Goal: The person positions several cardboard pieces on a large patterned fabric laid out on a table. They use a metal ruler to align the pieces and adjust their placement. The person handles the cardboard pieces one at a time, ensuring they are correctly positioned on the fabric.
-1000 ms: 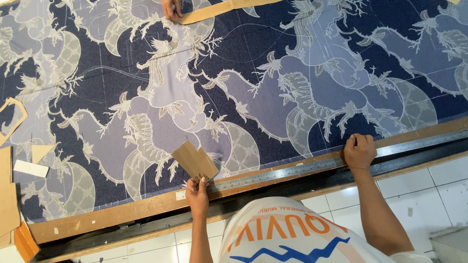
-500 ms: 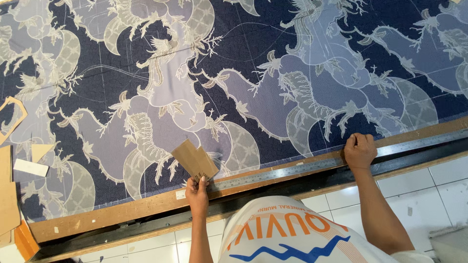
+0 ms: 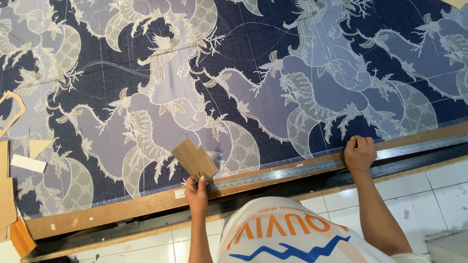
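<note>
While the left hand (image 3: 197, 191) pinched the near corner of a brown cardboard piece (image 3: 193, 159) between thumb and fingers, the right hand (image 3: 360, 153) lay well apart from it, its fingers curled down and pressed onto a long metal ruler (image 3: 292, 171). That ruler ran along the near edge of the surface (image 3: 122, 210), where a bare wooden strip showed just below the cloth. The cardboard piece, a small angled shape, rested tilted on the patterned fabric (image 3: 253, 73), its lower end just above the ruler's left end and touching the left hand's fingertips. The fabric was dark blue with pale lavender and cream bird-like and floral figures, and it covered nearly all of the surface; thin pale lines crossed it. At the far left edge lay several cardboard scraps (image 3: 8, 195), among them a small cream triangle (image 3: 39, 146) and a white strip (image 3: 28, 163). Below the surface's edge a white tiled floor (image 3: 438, 185) showed, and the person's white printed shirt (image 3: 287, 234) filled the bottom middle of the view.
</note>
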